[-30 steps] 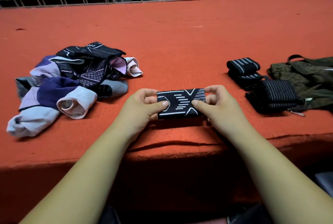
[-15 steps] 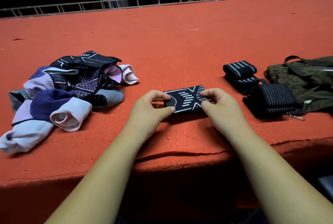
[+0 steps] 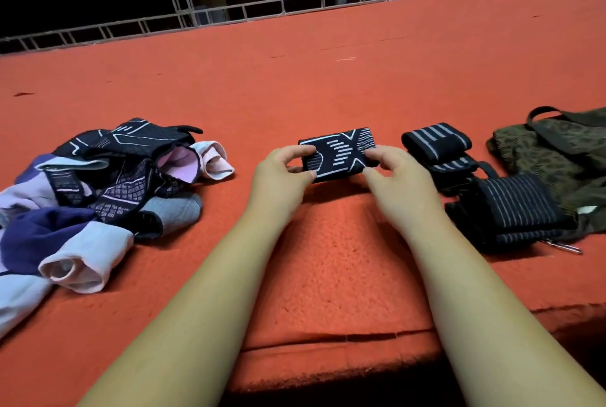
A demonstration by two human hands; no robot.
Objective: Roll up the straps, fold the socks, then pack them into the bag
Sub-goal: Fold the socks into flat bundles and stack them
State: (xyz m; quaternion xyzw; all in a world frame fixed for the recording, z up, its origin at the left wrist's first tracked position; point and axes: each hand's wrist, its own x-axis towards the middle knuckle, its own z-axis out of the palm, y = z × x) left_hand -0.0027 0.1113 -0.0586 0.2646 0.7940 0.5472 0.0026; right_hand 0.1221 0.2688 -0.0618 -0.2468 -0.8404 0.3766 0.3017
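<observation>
The red worktop (image 3: 328, 78) carries everything. Well to the left of the left grip (image 3: 278, 177) lies the pile (image 3: 98, 196) of loose socks. Well to the right of the right grip (image 3: 400, 183) sits the bag (image 3: 551, 157). The rolled straps (image 3: 515, 210) lie between the bag and that grip, the nearest roll just beside it. The folded sock (image 3: 339, 154) hangs between the two grips: the left pinches its left end and the right pinches its right end, fingers curled over the top edge. A second ago the sock lay flat close to the worktop's near edge, with both thumbs pressing on its top face. It has since gone farther from that edge and a little toward the straps, and the shadow beneath suggests it is now raised off the worktop. This likely means the fold on this sock is finished and it is on its way to join the straps or go into the bag. The pile is still unfolded, and whether the bag holds anything cannot be told.
</observation>
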